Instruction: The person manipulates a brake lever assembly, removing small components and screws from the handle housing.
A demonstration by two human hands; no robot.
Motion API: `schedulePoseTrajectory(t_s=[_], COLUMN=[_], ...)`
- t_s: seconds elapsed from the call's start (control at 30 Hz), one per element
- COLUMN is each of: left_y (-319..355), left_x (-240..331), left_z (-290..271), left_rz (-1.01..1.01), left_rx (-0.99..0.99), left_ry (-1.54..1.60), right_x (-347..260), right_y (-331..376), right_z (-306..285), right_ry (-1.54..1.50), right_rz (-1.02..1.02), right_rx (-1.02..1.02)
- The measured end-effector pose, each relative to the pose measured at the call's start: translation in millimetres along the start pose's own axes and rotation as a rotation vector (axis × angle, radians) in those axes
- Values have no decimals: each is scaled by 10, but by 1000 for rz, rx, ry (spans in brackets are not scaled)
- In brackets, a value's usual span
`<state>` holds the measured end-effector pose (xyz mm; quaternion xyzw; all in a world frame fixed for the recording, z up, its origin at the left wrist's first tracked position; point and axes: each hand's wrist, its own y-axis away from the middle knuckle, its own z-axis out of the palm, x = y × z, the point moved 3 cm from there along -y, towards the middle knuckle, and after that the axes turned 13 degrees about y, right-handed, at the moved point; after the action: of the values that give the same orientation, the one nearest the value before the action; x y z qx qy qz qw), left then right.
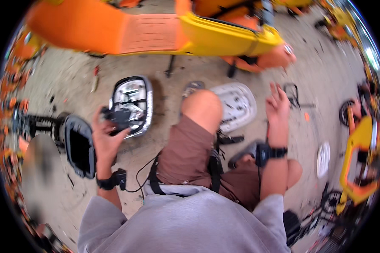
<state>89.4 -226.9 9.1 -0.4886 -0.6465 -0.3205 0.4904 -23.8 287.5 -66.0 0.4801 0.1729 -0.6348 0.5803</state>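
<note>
My left hand (104, 135) is closed round a small black block-shaped part (119, 118), with thumb and fingers on its edges; blur hides its exact kind. Just beyond it, a rounded housing with a shiny chrome-like interior (142, 101) lies on the floor, partly covered by the black part. Over the floor to the right, my right hand (278, 104) is raised with its fingers apart and nothing visible in them. A pale grey oval cover (245, 100) lies between my bent knee and that hand.
An orange and yellow scooter body (152, 34) spans the far side. At left lies a dark grey open frame (68, 145). A red-handled tool (96, 78), a black bracket (292, 99) and a white oval panel (323, 160) lie on the floor. Another yellow body (351, 168) stands right.
</note>
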Motion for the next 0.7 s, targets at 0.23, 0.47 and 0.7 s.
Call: schedulePoseTrajectory(t_s=[0.23, 0.47, 0.7], left_y=[-111, -168, -188], left_x=[-144, 46, -5], left_z=[124, 209, 298], left_rz=[25, 49, 86], left_rx=[-43, -68, -52], left_ry=[105, -45, -106], right_x=[2092, 3100, 3073], right_y=[24, 606, 526], right_z=[-1905, -2004, -1888], right_ry=[198, 729, 1000], right_rz=[351, 647, 520], right_rx=[554, 548, 443])
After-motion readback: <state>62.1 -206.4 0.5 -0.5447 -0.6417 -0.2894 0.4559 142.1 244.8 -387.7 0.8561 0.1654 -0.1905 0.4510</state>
